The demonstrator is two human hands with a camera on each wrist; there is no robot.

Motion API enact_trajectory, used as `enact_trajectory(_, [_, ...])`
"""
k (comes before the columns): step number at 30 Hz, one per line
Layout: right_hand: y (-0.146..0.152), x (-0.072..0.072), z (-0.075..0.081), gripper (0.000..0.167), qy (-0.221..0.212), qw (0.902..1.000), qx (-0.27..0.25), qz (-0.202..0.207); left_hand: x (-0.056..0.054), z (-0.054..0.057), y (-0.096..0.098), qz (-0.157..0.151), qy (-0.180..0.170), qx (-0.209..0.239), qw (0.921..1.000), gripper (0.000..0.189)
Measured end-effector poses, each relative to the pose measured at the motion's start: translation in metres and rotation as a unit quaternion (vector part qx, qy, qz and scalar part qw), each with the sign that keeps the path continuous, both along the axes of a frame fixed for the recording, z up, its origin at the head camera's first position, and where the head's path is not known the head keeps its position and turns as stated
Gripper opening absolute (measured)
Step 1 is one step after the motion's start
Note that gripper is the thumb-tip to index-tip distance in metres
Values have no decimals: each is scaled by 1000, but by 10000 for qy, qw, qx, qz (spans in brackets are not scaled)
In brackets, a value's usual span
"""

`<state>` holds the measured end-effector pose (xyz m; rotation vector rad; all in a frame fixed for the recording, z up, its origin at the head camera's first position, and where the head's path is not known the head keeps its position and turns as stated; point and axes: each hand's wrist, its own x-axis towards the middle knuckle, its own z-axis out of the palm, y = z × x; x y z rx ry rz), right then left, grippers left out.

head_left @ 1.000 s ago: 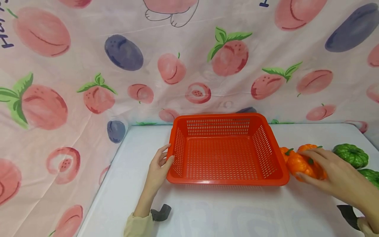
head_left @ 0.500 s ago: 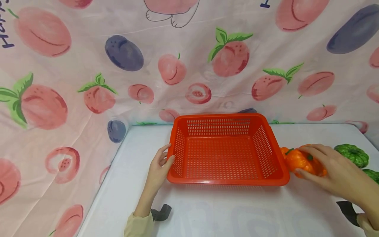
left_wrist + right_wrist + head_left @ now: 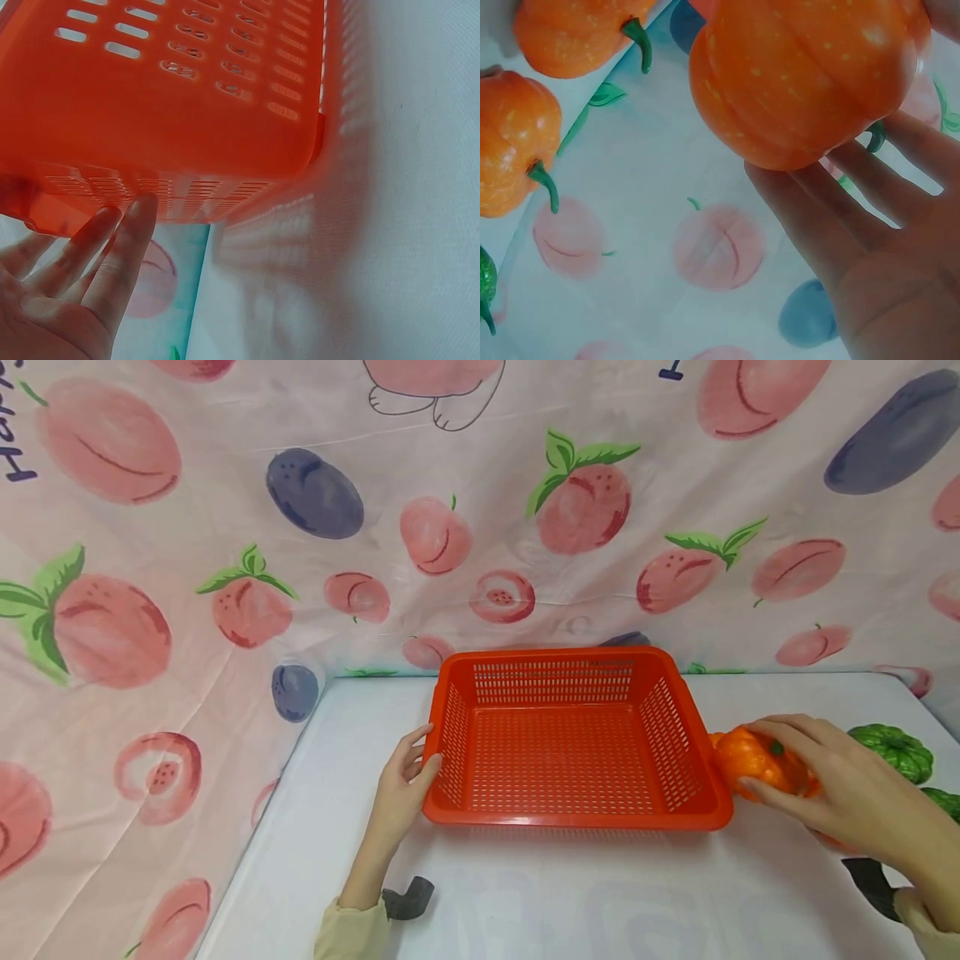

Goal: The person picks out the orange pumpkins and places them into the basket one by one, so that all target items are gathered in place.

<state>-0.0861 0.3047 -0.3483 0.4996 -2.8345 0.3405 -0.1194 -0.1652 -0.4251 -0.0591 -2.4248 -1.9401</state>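
Observation:
My right hand [image 3: 847, 785] grips a glossy orange toy pumpkin [image 3: 757, 760] with a short green stem, beside the right wall of the basket. In the right wrist view the pumpkin [image 3: 810, 75] is held above the table, thumb on one side and fingers on the other. The red plastic basket [image 3: 577, 821], perforated and with nothing inside, stands mid-table. My left hand [image 3: 405, 781] touches its left side at the rim. Seen from the left wrist, extended fingers [image 3: 124, 262] lie against the basket wall [image 3: 150, 112].
Two ribbed green pumpkins [image 3: 891, 752] lie at the right, one partly covered by my forearm. More orange pumpkins [image 3: 517, 142] show in the right wrist view, mostly hidden by my hand in the head view. A fruit-print cloth [image 3: 450, 443] hangs behind the white table [image 3: 525, 902].
My right hand has moved a little left and up with the orange pumpkin, closer to the basket's right rim. The left hand and basket have stayed in place.

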Motion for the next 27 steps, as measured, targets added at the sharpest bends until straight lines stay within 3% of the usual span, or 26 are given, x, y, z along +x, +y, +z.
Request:
enact_trajectory(20, [-18, -12, 12, 62, 211, 9981, -359, 460, -1, -1, 1, 51, -18, -36, 10000, 48])
enact_trajectory(27, [-25, -16, 14, 63, -54, 9987, -320, 381, 0, 0, 0, 30, -5, -42, 10000, 48])
